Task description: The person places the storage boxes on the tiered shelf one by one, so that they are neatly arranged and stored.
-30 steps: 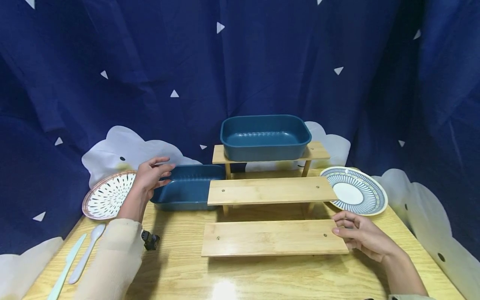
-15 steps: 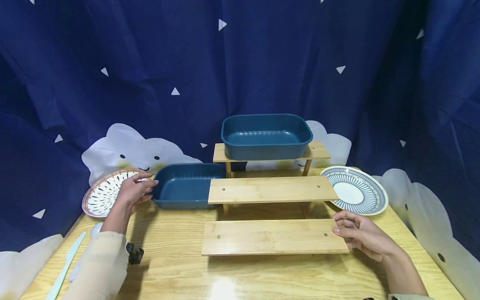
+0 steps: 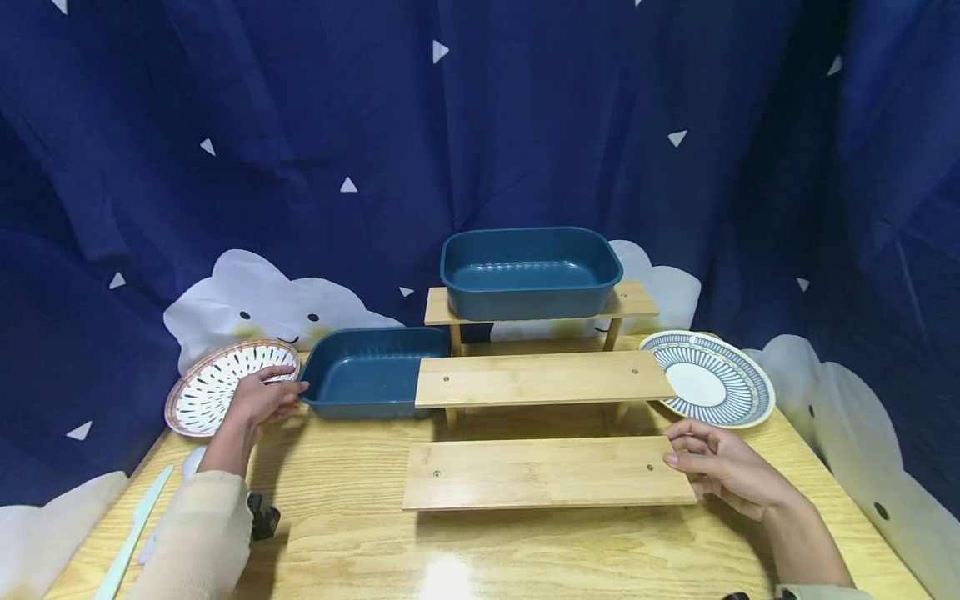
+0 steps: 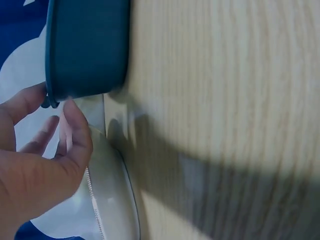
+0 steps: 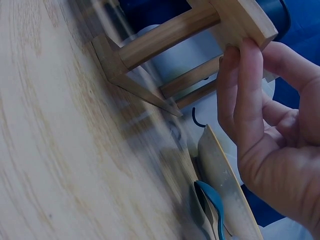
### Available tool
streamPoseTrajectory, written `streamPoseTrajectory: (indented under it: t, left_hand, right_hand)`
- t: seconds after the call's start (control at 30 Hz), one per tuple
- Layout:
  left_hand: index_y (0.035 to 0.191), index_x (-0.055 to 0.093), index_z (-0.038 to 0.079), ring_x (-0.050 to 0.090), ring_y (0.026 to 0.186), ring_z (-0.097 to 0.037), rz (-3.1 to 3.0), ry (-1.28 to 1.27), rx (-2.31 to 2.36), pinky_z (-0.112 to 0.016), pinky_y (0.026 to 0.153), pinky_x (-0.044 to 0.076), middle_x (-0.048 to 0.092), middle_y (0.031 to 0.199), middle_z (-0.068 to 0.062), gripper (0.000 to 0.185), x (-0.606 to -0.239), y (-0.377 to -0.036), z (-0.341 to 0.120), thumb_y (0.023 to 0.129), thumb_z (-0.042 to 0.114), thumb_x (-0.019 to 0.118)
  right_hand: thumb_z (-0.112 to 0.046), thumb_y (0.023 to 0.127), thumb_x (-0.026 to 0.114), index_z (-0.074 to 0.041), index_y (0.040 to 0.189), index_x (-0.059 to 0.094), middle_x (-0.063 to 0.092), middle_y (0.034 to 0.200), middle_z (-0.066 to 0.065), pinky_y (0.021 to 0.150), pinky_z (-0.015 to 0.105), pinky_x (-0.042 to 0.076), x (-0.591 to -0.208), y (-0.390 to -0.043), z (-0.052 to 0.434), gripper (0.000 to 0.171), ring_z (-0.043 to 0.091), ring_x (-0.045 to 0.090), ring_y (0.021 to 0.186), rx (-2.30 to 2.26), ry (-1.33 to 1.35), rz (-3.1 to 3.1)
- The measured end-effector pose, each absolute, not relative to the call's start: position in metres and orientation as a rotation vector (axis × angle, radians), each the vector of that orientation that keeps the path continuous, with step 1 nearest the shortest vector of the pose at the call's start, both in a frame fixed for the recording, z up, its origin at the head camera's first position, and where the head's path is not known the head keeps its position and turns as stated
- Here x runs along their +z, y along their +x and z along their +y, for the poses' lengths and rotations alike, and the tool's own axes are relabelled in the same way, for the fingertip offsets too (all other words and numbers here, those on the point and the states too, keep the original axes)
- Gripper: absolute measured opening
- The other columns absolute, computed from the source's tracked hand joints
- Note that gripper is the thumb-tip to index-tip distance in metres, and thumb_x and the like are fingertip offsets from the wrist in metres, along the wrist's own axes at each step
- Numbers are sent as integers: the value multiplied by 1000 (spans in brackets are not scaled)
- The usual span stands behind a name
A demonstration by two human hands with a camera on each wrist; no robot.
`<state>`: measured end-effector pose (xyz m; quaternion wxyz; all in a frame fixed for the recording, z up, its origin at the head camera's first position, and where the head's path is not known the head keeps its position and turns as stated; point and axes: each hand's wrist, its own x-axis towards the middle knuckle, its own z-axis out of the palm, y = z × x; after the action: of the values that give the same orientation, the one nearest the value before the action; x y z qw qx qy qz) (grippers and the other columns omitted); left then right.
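My left hand [image 3: 258,400] is resting open on the round brown-rimmed speckled plate [image 3: 213,389], beside the dark-blue rectangular plastic tray [image 3: 367,383].

You see a blue-striped plate [image 3: 708,380] at the table's [image 3: 480,550] right rear, a teal tray [image 3: 531,272] on the top shelf, and a pale knife [image 3: 135,533] front left.

Round plate with brown rim [image 3: 213,392]: white, black dash pattern. Round plate with radial stripes [image 3: 708,389]: white centre, dark-blue lines, pale rim. Two rectangular plastic trays [image 3: 531,273] [image 3: 367,382]: teal-blue. Three-tier wooden shelf [image 3: 543,381]: light natural wood. Backdrop cloth [image 3: 480,125]: navy, white triangles.
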<state>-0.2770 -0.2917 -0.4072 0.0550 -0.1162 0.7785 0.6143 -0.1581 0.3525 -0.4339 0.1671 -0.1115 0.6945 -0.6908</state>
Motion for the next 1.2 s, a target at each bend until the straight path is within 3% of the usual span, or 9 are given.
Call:
streamPoseTrajectory:
  t: [0.23,0.57,0.77,0.93,1.03,1.2]
  left_hand:
    - [155,26,-9,70,72,-9,2202,-253,1991,-27,73,60,72,88,-1,65,-408,-276,-292,96,-4,55]
    - [158,20,0,56,61,-8,1880,-285,2234,-22,60,54,57,89,-5,71,-405,-275,-291,94,-11,48]
    - [145,33,0,55,60,-8,1790,-247,2364,-23,58,53,57,87,-7,57,-399,-269,-294,92,-16,48]
    - [117,58,9,57,61,-10,1731,-220,2451,-25,58,54,59,84,-7,38,-395,-261,-302,92,-17,49]
    - [101,69,16,60,64,-11,1700,-200,2493,-26,60,55,63,86,-6,39,-393,-256,-308,93,-17,50]
    - [99,72,14,62,67,-13,1638,-147,2579,-28,60,55,65,87,-5,40,-386,-245,-317,93,-18,49]
  right_hand:
    - [2,99,58,-14,116,57,60,101,-4,56,20,48,-433,-158,352,23,5,50,71,-1975,-312,1972]
    - [1,99,58,-14,117,56,60,100,-3,56,21,49,-434,-157,352,23,6,50,70,-1966,-304,1982]
    - [2,99,58,-13,117,56,59,100,-3,56,20,49,-434,-158,353,23,5,49,70,-1966,-319,1977]
    - [2,99,58,-12,116,56,58,99,-2,56,21,50,-433,-158,352,22,6,50,69,-1958,-323,1984]
    - [2,99,58,-12,116,56,58,99,-2,56,21,50,-433,-158,353,22,6,50,69,-1957,-328,1980]
    - [2,99,58,-11,116,56,57,98,-2,56,21,49,-433,-158,353,22,6,49,68,-1960,-333,1970]
